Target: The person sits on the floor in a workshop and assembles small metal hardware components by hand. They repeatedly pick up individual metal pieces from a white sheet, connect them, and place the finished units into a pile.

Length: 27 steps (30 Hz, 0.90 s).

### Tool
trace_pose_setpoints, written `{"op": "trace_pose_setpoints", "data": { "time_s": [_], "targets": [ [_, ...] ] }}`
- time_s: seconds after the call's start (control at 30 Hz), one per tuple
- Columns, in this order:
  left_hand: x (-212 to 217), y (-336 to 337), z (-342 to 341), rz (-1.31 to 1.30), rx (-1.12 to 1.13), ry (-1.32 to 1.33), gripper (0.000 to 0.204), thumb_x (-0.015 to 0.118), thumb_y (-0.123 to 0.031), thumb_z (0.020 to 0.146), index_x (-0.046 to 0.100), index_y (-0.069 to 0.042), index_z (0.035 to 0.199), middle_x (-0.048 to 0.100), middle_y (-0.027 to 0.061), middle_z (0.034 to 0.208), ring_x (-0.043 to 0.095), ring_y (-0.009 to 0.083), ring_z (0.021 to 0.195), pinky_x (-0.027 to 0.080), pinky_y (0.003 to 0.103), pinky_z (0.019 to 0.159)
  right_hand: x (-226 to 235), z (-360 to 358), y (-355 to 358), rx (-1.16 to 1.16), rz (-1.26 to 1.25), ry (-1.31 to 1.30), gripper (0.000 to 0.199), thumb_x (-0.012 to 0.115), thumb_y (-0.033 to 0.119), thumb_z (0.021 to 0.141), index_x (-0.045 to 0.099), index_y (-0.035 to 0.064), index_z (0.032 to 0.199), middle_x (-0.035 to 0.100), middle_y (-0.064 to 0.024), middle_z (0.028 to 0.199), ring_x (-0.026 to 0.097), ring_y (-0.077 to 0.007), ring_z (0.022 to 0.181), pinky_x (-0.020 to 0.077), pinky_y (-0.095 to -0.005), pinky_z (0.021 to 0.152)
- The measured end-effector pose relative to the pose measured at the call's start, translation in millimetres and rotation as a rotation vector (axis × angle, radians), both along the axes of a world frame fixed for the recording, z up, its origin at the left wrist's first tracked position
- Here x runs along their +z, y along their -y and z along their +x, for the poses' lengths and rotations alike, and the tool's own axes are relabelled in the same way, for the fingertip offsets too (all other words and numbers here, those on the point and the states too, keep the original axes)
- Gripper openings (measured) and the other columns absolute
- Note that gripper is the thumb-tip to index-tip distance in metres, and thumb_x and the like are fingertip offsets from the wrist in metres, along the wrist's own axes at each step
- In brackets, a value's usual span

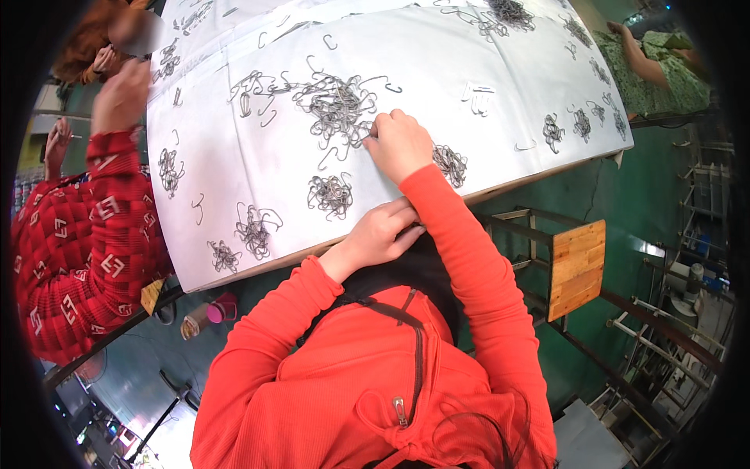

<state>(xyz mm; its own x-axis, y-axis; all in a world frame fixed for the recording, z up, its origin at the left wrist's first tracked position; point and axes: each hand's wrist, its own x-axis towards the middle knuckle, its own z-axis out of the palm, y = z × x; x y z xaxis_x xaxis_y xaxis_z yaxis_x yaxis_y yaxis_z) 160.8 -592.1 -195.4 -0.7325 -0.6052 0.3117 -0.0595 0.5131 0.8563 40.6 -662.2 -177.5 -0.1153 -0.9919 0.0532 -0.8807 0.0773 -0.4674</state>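
Grey hooks beside right fingers, stool near table

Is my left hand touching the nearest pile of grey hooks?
Apart: the head view shows bare white tabletop between your left hand and that hook pile.

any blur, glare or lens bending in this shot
Head view: fisheye bends the white table along its left side, and corners fall black; head view, lower left: a bright patch looks washed out; head view, upper left: the co-worker's raised hand looks blurred.
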Motion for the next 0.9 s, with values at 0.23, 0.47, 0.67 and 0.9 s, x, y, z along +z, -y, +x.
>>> {"op": "trace_pose_setpoints", "data": {
  "time_s": [0.23, 0.47, 0.67, 0.9],
  "targets": [
    [-1.1, 1.5, 1.9, 0.041, -0.037, -0.043, 0.016, 0.067, -0.004, 0.081, 0.061, -0.002, 0.096, 0.061, 0.0146, 0.093, 0.063, 0.0344, 0.085, 0.051, 0.040, 0.073, -7.2, -2.4, 6.1, 0.018, 0.037, -0.113, 0.014, 0.066, 0.017, 0.083, 0.065, 0.0027, 0.086, 0.064, -0.0151, 0.090, 0.064, -0.0323, 0.082, 0.0527, -0.0424, 0.072],
    [-4.9, 2.9, -1.7, 0.043, -0.045, -0.075, 0.013, 0.067, 0.000, 0.081, 0.061, -0.003, 0.092, 0.061, 0.0092, 0.088, 0.063, 0.0243, 0.079, 0.051, 0.033, 0.068, 36.5, -61.2, -55.0, -0.112, -0.013, 0.799, 0.012, 0.066, 0.007, 0.085, 0.057, -0.0013, 0.086, 0.062, -0.0073, 0.077, 0.060, -0.0150, 0.072, 0.0474, -0.0304, 0.063],
    [3.3, 3.6, 0.0, 0.095, -0.031, -0.062, 0.012, 0.066, 0.001, 0.082, 0.062, -0.003, 0.092, 0.061, 0.0082, 0.087, 0.061, 0.0190, 0.074, 0.049, 0.028, 0.062, 50.6, -59.6, -139.8, -0.235, -0.025, 1.505, 0.007, 0.062, -0.004, 0.088, 0.059, -0.0009, 0.094, 0.061, -0.0025, 0.090, 0.059, -0.0107, 0.084, 0.0482, -0.0241, 0.078],
    [1.4, 2.3, -0.5, 0.109, -0.028, -0.034, 0.014, 0.067, 0.003, 0.081, 0.063, -0.002, 0.093, 0.062, 0.0083, 0.088, 0.061, 0.0179, 0.075, 0.049, 0.027, 0.062, 12.1, -48.9, -183.7, -0.316, 0.015, 1.748, 0.021, 0.062, -0.001, 0.090, 0.063, -0.0044, 0.111, 0.066, -0.0086, 0.105, 0.060, -0.0110, 0.088, 0.0483, -0.0233, 0.078]
  ]
}}
